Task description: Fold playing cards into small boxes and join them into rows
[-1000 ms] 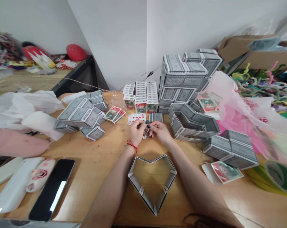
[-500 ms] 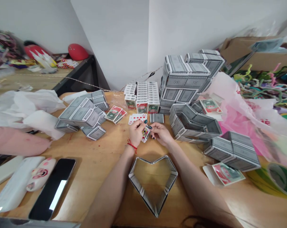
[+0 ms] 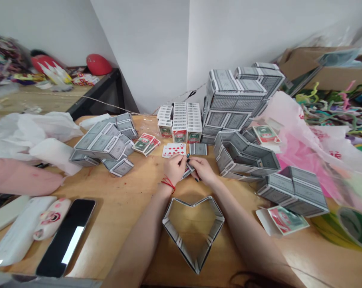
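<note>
Both forearms reach from the near edge across the wooden table (image 3: 133, 236), wrists low and hands drawn together. The left hand (image 3: 174, 167), with a red cord bracelet (image 3: 168, 183) at its wrist, has its fingers curled and thumb pressed inward, pinching a grey-patterned playing card (image 3: 187, 173); the right hand (image 3: 201, 169) grips the same card from the right, its fingers bent (the dark nail polish catches some light). The card sits tilted between the two hands, partly hidden by the fingers, so whether it is single or layered cannot be told. Just beyond lie a glossy white card with red diamonds (image 3: 174, 150), face up, and, right of it, grey-backed cards (image 3: 198, 149), flat. Between the forearms, on the near side, stands a heart-shaped frame (image 3: 177, 239), thin-walled and angular, its sides of folded cards. Far right of the hands rises a stack of card-built blocks (image 3: 236, 100), crisp-edged and finely patterned.
</note>
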`<state>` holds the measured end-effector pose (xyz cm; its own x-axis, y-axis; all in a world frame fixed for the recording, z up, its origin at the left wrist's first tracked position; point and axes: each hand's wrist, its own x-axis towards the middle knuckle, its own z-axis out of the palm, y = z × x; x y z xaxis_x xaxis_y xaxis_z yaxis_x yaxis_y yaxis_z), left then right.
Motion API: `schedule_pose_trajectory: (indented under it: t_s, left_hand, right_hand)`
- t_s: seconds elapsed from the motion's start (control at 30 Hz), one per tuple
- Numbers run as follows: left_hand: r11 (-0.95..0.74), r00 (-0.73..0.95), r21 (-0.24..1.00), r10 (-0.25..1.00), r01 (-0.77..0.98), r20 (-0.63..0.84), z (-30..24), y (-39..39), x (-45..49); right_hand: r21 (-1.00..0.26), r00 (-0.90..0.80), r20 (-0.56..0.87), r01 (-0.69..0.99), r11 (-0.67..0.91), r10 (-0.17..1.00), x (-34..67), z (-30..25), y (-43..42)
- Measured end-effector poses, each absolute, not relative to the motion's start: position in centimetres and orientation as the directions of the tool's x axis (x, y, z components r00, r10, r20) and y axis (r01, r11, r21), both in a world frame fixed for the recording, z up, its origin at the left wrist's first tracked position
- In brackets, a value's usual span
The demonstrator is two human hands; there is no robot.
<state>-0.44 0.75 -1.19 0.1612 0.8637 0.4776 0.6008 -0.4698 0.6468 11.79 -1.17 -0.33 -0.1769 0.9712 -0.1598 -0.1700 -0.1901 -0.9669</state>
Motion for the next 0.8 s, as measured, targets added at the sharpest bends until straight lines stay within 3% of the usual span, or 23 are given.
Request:
schedule_pose_trajectory:
  t_s: [0.27, 0.43, 0.8]
  left_hand:
    - [-0.476, 0.167, 0.626, 0.857, 0.618, 0.487, -1.19, 0.91, -0.49]
    - [-0.438, 0.141, 0.681, 0.883, 0.587, 0.447, -1.09, 1.03, -0.51]
    - [-0.376, 0.136, 0.782, 0.924, 0.497, 0.357, -0.88, 1.58, -0.88]
  right_hand:
    - [-0.976, -0.125, -0.161, -0.125, -0.177, 0.979, 11.50, -0.35, -1.22]
    - [-0.972, -0.113, -0.153, -0.162, -0.170, 0.982, 11.49, -0.49, -1.27]
    - [-0.954, -0.292, -0.138, -0.219, -0.207, 0.946, 12.29, -1.19, -1.19]
